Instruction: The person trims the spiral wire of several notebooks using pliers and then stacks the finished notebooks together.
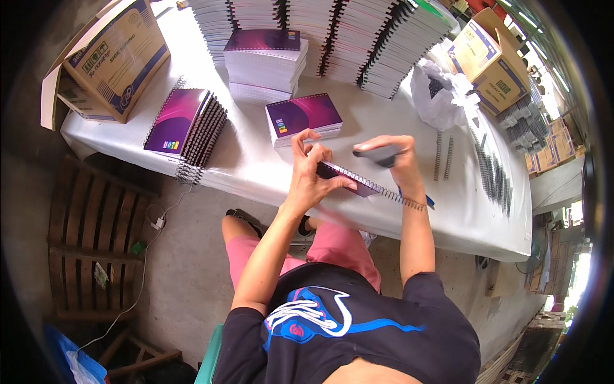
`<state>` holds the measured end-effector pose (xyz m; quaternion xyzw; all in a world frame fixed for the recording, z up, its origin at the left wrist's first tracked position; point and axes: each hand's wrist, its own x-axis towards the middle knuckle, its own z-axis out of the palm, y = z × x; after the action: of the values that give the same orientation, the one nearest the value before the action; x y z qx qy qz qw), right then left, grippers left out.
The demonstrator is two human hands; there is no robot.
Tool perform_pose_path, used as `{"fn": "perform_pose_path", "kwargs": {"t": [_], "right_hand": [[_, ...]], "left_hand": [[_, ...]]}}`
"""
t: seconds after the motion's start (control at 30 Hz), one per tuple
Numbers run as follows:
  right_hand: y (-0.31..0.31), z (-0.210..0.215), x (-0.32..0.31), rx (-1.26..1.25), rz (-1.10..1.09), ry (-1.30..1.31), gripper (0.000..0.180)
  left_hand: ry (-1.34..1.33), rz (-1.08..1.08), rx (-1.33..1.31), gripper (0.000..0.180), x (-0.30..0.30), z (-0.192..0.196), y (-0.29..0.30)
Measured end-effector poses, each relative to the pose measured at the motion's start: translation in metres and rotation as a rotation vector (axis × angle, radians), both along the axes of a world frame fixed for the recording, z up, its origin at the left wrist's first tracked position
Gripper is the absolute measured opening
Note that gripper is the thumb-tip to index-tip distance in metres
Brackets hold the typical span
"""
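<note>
— Workspace first: what is the surface like?

— Long table (256,169) under a white cover, running slantwise across the view, with bare concrete floor (185,256) below it. A wooden slatted pallet (89,237) lies on the floor to the person's left, and a thin cable trails beside it.

— What sits on the table?

— Tall rows of spiral-bound notebooks (358,32) along the far edge. Nearer, a short stack of purple-covered notebooks (304,118) lies flat, and a fanned pile (185,125) leans near the left edge. An open cardboard box (109,57) stands at the far left corner, another carton (489,57) at the far right. A crumpled white plastic bag (441,93) lies near that one, with loose black wire spirals (492,169) spread out on the cover.

— And the notebook being handled?

— That purple notebook (348,179) is at the near edge of the table, right in front of the person, tilted. Its wire spiral (400,195) sticks out past the right end of the book.

— How are the hands placed?

— Left hand (310,176) presses on the cover with the thumb along its near edge, fingers partly raised and spread. Right hand (390,157) hovers just above the spine, fingers curled tightly around a dark grey tool (377,155).
</note>
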<state>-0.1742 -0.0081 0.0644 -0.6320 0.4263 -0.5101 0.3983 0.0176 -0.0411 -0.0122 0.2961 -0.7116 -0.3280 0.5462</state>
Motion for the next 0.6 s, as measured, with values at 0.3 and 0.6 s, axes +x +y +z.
{"fn": "perform_pose_path", "kwargs": {"t": [0.3, 0.6], "right_hand": [[0.005, -0.017, 0.021, -0.025, 0.139, -0.203, 0.027], [-0.015, -0.024, 0.025, 0.263, -0.14, 0.252, 0.028]], "left_hand": [[0.104, -0.054, 0.049, 0.09, -0.001, -0.013, -0.006], [0.017, -0.077, 0.035, 0.097, 0.0, -0.005, -0.01]]}}
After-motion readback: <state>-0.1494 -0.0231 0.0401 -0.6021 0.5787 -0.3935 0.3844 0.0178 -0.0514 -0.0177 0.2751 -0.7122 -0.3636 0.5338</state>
